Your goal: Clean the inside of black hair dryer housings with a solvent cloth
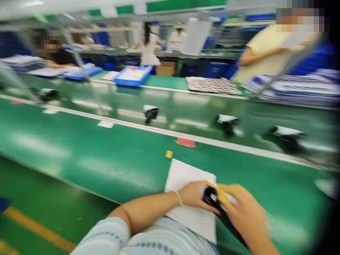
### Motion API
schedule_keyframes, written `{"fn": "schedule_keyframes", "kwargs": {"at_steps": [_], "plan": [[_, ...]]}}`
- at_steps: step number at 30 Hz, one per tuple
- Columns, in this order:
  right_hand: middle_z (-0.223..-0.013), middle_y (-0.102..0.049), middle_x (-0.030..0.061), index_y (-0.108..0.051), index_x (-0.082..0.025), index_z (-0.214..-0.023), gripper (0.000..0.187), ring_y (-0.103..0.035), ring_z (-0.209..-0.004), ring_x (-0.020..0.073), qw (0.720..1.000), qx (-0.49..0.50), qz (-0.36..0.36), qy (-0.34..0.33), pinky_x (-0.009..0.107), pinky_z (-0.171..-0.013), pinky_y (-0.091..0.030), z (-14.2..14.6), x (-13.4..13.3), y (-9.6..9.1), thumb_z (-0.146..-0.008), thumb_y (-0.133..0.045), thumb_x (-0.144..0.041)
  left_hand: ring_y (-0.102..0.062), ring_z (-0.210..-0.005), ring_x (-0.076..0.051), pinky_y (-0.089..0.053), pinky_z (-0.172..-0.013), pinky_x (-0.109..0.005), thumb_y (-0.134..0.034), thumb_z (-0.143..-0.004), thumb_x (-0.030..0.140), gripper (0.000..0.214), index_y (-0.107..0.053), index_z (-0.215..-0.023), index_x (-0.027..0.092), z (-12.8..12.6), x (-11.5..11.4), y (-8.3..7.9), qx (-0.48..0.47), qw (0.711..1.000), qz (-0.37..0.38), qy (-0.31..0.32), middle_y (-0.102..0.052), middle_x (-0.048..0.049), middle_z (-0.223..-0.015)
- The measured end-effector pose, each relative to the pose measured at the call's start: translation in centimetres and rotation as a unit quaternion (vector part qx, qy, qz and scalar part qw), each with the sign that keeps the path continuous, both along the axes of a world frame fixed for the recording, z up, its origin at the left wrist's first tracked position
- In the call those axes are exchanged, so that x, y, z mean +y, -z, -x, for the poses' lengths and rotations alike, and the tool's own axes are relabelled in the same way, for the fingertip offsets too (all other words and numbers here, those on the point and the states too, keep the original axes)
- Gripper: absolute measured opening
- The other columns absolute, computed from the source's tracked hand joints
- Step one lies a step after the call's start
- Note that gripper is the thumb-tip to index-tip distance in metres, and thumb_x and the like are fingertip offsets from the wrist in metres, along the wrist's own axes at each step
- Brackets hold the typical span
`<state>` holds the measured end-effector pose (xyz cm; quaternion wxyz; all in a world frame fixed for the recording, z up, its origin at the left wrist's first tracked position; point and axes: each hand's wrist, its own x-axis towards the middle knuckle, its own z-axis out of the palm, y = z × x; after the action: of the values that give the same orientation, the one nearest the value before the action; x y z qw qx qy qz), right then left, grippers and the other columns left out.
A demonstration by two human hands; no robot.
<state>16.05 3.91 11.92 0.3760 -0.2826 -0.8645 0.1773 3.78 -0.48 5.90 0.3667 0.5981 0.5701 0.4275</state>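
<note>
- Containers: a blue tray (132, 76) sits on the far tabletop, well beyond the white sheet (186, 173), and holds a white pile, too blurred to make out. A second, flatter blue tray (79, 73) lies further left of the sheet on that same far side, with pale sheets on it.
- Grip: the left hand (195, 194) and right hand (245, 216) are both closed around the long black item (209, 196), at the right edge of the white sheet. The right fingers (233, 194) press over a yellow wrapping (223, 191) on it. Blur hides exactly how the fingers sit.
- Long axis: the long black item runs diagonally from between the hands, past the sheet's lower right corner, towards the bottom right of the view. Its lower part extends beyond the right hand's grip, and its far end is hidden by that hand.
- Beside the sheet: the sheet lies on the green tabletop (79, 159), partly under the left hand. A small yellow piece (169, 154) lies just beyond its far left corner, and a red tag (186, 142) lies further beyond it.
- Beyond the sheet: black-and-white clips (150, 112) stand along a green rail. A person in a yellow shirt (268, 53) stands far beyond the sheet, to the right.
</note>
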Motion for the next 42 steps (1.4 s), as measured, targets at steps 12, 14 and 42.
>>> {"fn": "schedule_keyframes", "kwargs": {"at_steps": [12,14,42], "plan": [[-0.065,-0.049,0.002,-0.063,-0.016,-0.075,0.015,-0.044,-0.064,0.0168,0.966,-0.18,-0.105,0.152,0.027,-0.055,-0.035,-4.4,-0.3,2.2,-0.08,-0.05,-0.014,-0.062,-0.096,-0.023,-0.05,-0.086,-0.036,-0.074,-0.066,0.035,0.048,-0.052,-0.106,0.018,1.2,0.6,3.1,-0.049,0.994,-0.032,0.089,-0.065,-0.0068,-0.103],[-0.064,-0.046,0.001,-0.062,-0.016,-0.074,0.015,-0.041,-0.063,0.0162,0.97,-0.173,-0.126,0.117,0.027,-0.055,-0.032,-4.4,-1.0,1.9,-0.082,-0.05,-0.015,-0.062,-0.094,-0.022,-0.051,-0.085,-0.035,-0.074,-0.066,0.036,0.049,-0.053,-0.107,0.018,1.2,0.6,2.8,-0.045,0.995,-0.031,0.089,-0.065,-0.006,-0.102],[-0.064,-0.041,0.0009,-0.045,-0.02,-0.065,0.014,-0.033,-0.063,0.0169,0.933,-0.266,-0.181,0.16,0.029,-0.055,-0.024,-2.7,-1.7,1.5,-0.073,-0.047,-0.008,-0.064,-0.092,-0.021,-0.051,-0.081,-0.029,-0.072,-0.064,0.042,0.049,-0.057,-0.107,0.021,0.8,0.8,2.5,-0.009,0.998,-0.028,0.057,-0.066,-0.0017,-0.102]]}}
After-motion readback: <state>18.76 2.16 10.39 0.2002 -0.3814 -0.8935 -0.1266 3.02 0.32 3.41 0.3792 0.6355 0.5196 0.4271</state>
